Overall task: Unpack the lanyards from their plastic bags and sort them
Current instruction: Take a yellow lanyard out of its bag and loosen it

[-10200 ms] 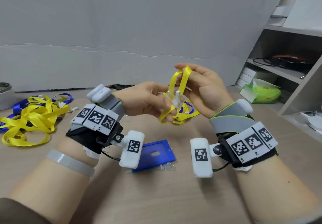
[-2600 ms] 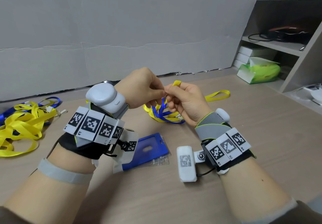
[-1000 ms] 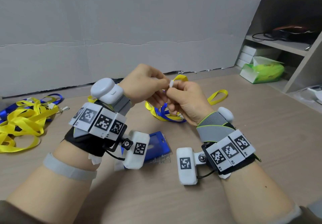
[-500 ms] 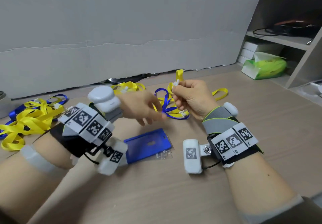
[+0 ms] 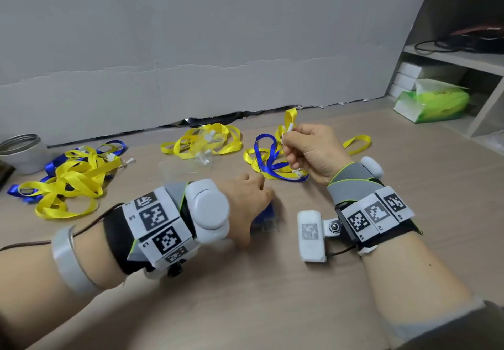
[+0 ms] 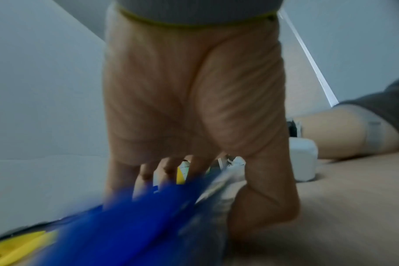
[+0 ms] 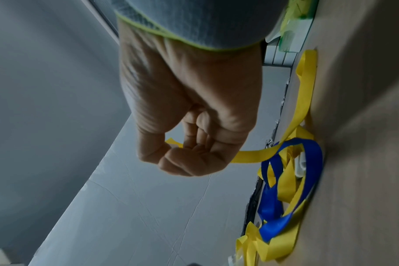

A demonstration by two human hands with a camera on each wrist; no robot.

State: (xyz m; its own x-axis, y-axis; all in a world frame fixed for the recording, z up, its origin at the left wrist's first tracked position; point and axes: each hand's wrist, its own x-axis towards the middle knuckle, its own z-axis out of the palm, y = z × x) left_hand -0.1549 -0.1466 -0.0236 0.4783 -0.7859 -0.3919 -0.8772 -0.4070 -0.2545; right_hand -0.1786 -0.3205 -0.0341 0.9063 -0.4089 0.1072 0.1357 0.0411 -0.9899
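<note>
My right hand (image 5: 286,138) is raised over the table and pinches the white clip end of a yellow lanyard (image 5: 289,120), whose strap (image 7: 253,154) runs down into a tangle of yellow and blue lanyards (image 5: 272,158). My left hand (image 5: 256,208) is lowered onto the blue badge holder in its clear plastic bag (image 5: 270,217), most of it hidden under the palm. In the blurred left wrist view the fingers (image 6: 169,172) reach over the blue holder (image 6: 130,225) and the thumb (image 6: 262,207) comes down on its near side.
A loose heap of yellow lanyards with clear bags (image 5: 201,142) lies behind the left hand. A larger yellow and blue pile (image 5: 68,175) sits at the left beside a metal tin (image 5: 21,150). A green tissue pack (image 5: 433,101) and shelves (image 5: 450,55) stand at the right.
My left hand has let go of the lanyard and dropped down and toward me onto the blue badge holder. My right hand still holds the yellow lanyard's clip end.
</note>
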